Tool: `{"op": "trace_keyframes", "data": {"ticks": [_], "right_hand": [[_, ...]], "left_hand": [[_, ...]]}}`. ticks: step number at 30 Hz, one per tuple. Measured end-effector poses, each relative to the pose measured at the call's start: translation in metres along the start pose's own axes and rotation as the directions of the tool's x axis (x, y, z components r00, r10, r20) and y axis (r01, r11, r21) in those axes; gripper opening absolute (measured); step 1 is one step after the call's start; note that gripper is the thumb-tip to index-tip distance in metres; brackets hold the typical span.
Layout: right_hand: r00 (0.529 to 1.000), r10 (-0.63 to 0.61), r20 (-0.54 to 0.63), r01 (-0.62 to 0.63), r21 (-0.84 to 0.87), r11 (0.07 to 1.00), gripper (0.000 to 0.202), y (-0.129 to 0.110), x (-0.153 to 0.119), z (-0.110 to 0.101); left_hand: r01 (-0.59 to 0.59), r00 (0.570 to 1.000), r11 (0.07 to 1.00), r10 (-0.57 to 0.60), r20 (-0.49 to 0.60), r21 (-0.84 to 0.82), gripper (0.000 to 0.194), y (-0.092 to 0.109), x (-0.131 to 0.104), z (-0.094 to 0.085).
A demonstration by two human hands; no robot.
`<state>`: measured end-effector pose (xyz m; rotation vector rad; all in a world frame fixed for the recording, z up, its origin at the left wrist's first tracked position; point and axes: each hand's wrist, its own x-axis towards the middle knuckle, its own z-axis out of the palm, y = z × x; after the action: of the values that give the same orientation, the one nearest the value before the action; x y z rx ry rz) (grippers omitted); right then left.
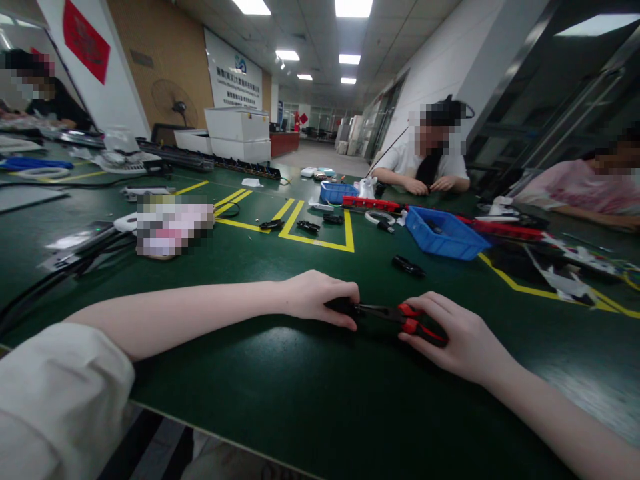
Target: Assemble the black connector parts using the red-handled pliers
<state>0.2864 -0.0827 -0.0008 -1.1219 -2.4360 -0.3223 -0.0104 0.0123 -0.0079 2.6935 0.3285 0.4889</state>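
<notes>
Near the middle of the green table [300, 393], my left hand [320, 297] is closed around a small black part [343, 306], most of which my fingers hide. My right hand [457, 333] grips long-nose pliers [413, 320] by their red and black handles. The pliers' jaws point left and meet the end of the black part; whether they pinch it I cannot tell. A bundled black piece [409, 266] lies just beyond my right hand. Farther off, several similar black pieces [309, 227] rest in and around a yellow taped outline.
A blue bin [445, 233] with dark items stands at the right, and a smaller blue bin [339, 193] farther back. At the left lie a phone [175, 227] and black cables [65, 270]. Across the table a person [425, 153] sits; another person [580, 180] is at the far right.
</notes>
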Motion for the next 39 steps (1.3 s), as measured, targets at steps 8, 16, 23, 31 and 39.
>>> {"op": "trace_keyframes", "data": {"ticks": [8, 16, 23, 31, 39], "right_hand": [[0.997, -0.065, -0.029, 0.061, -0.110, 0.992, 0.034, -0.0010, 0.0016, -0.0009], [0.990, -0.125, -0.066, 0.110, -0.191, 0.975, 0.037, -0.0004, 0.0008, -0.0016], [0.981, -0.172, -0.086, 0.147, -0.240, 0.960, 0.035, -0.0013, 0.0010, -0.0010], [0.976, -0.202, -0.081, 0.170, -0.292, 0.941, 0.035, 0.0001, 0.0010, -0.0011], [0.978, -0.189, -0.091, 0.149, -0.334, 0.931, 0.037, -0.0007, 0.0020, -0.0019]], "left_hand": [[-0.061, 0.998, 0.998, 0.061, 0.011, 0.035, 0.034, 0.0002, 0.0002, -0.0003], [-0.051, 0.998, 0.998, 0.049, 0.049, 0.042, 0.035, 0.0006, 0.0009, -0.0012], [-0.054, 0.997, 0.996, 0.050, 0.059, 0.065, 0.033, 0.0020, 0.0011, -0.0008], [-0.055, 0.997, 0.997, 0.052, 0.060, 0.047, 0.033, 0.0015, 0.0010, -0.0012], [-0.011, 0.998, 1.000, 0.009, 0.069, 0.028, 0.033, 0.0041, 0.0011, -0.0026]]}}
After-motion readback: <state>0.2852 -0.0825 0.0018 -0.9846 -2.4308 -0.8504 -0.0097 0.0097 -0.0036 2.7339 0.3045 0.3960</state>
